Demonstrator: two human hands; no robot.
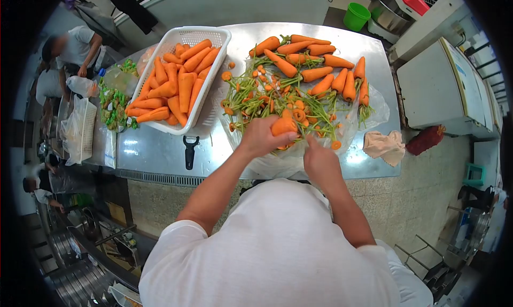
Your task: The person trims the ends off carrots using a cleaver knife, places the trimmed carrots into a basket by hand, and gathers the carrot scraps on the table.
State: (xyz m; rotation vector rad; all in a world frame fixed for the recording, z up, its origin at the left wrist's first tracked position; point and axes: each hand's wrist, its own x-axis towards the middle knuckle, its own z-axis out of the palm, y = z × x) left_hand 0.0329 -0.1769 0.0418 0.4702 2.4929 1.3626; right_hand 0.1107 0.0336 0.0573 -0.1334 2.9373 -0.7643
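My left hand point(261, 138) is wrapped round a carrot point(285, 125), held over a heap of cut green tops and orange ends point(256, 96). Close by on the right, my right hand point(322, 162) is closed, its fingers pointing toward that carrot; what it grips is hidden. Beyond the heap lie several whole carrots with stem stubs point(281, 64), spread in an arc on clear plastic sheeting point(378, 105). To the left, a white plastic basket point(212, 75) holds many carrots without tops point(186, 91). A black peeler point(190, 153) lies on the metal table below the basket.
The steel table point(144, 156) carries a beige cloth point(386, 148) at its right edge and bags of green-wrapped items point(115, 96) at its left. A green bucket point(356, 16) stands behind. Other people point(80, 50) are at the far left. A dark red sack point(426, 140) lies right.
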